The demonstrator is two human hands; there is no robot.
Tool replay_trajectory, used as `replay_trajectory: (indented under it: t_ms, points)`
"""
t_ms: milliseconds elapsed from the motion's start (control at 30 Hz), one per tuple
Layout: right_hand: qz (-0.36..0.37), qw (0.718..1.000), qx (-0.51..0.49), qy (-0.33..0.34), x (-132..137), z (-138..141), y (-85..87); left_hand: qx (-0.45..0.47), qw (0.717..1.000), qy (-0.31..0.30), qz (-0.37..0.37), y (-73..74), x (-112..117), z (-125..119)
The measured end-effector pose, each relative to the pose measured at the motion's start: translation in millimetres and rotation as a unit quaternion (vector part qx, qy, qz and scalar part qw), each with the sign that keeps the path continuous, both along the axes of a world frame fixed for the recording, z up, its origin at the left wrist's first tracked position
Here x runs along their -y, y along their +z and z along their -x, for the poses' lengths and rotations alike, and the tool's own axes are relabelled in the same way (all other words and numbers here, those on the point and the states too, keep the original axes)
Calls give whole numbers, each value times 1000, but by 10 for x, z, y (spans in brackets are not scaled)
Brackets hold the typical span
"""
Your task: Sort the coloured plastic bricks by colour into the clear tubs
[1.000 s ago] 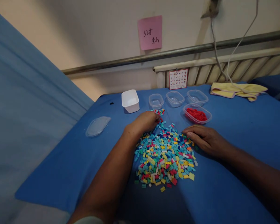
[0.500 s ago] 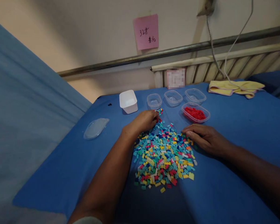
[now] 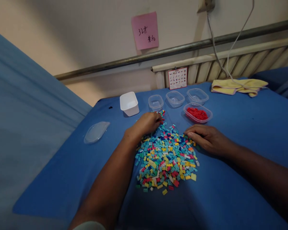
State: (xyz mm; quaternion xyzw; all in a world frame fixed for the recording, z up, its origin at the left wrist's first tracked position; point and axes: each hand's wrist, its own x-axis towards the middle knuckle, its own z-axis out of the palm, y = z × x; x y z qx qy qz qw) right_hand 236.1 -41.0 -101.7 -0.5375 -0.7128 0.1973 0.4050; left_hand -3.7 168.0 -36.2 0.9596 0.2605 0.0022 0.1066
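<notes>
A spread-out pile of small toy building bricks (image 3: 166, 156) in turquoise, yellow, red, blue and white lies on the blue cloth. At its far left edge my left hand (image 3: 150, 122) reaches down with curled fingers. A few red bricks show beside its fingertips, which are partly hidden. My right hand (image 3: 204, 137) rests at the pile's right edge, fingers pressed together and thumb close to the index finger. What it may hold cannot be made out. Beyond it stands a clear tub of red bricks (image 3: 197, 114).
A white tub (image 3: 129, 104) and three clear tubs (image 3: 156, 103) stand along the back. On the left lies a clear lid (image 3: 96, 132). A yellow cloth (image 3: 238, 87) lies at the back right, below a hanging cord (image 3: 213, 44). Blue curtain (image 3: 26, 111) hangs at the left.
The view has shifted slightly, so everything sits a little further left and up. Both hands keep nearly the same place at the pile; the left fingers have moved only slightly.
</notes>
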Motion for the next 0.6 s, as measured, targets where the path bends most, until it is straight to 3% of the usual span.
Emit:
replay_trajectory:
  t_ms: [100,267,400,600]
  points:
    - [4,1000,-19,-3,-18,6,7,73,993,38,84,1,-57,64]
    - [-4,1000,-8,8,-48,10,10,205,950,87,218,85,9,-48]
    - [-26,1000,8,9,-59,25,47,235,943,44,230,194,110,-472]
    - [-48,998,18,23,-55,32,60,227,960,-68,151,239,143,-1314]
